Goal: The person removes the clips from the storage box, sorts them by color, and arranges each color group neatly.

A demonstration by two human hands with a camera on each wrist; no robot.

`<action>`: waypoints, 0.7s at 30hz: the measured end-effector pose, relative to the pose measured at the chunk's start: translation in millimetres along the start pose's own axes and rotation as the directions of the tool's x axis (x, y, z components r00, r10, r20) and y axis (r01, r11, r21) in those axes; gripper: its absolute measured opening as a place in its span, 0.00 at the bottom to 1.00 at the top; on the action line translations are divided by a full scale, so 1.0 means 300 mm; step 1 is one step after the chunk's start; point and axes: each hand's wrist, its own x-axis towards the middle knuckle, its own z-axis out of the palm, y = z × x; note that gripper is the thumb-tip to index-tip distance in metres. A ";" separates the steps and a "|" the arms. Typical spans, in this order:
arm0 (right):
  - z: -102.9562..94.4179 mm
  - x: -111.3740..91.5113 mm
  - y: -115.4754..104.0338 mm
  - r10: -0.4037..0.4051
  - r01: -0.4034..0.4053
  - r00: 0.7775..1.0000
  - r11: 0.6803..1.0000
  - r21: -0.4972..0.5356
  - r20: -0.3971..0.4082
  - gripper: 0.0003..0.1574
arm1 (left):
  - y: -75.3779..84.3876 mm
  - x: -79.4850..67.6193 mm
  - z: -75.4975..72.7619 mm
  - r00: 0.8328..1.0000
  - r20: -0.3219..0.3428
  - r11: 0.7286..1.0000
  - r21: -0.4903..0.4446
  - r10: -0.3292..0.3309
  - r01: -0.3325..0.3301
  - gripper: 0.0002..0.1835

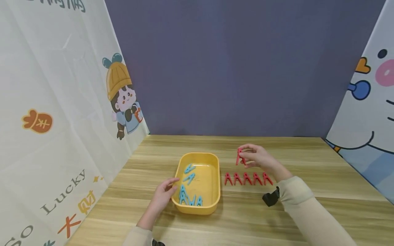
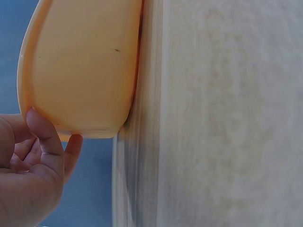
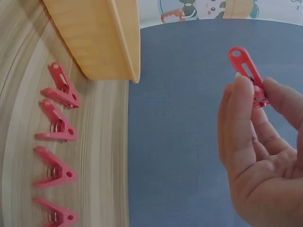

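Above the wooden table, my right hand (image 1: 254,156) pinches a red clothespin (image 1: 239,156) between thumb and fingers. In the right wrist view, the same red clothespin (image 3: 246,68) points up and left out of the fingertips. Several more red clothespins (image 1: 247,178) stand in a row on the table, to the right of a yellow plastic bin (image 1: 220,186). My left hand (image 1: 163,193) holds that bin at its left rim, its curled fingers at the edge in the left wrist view. Several light-blue clothespins (image 1: 183,196) lie inside, mostly along the left and near end.
The wood-grain table (image 1: 311,164) ends at a dark blue-grey backdrop (image 1: 234,68). A white printed sheet (image 1: 67,102) hangs on the left, and another printed panel (image 1: 363,119) on the right. A black wrist device (image 1: 271,197) sits at the right cuff.
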 end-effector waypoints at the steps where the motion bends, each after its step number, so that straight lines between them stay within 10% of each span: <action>1: -0.004 -0.002 0.002 -0.001 0.001 1.000 1.000 0.001 0.001 0.29 | 0.000 0.000 0.000 1.000 0.001 1.000 -0.002 0.000 0.000 0.17; 21: -0.071 -0.042 0.038 -0.014 0.014 1.000 1.000 0.012 -0.010 0.33 | 0.002 0.002 0.000 1.000 -0.006 0.999 0.028 0.023 -0.023 0.16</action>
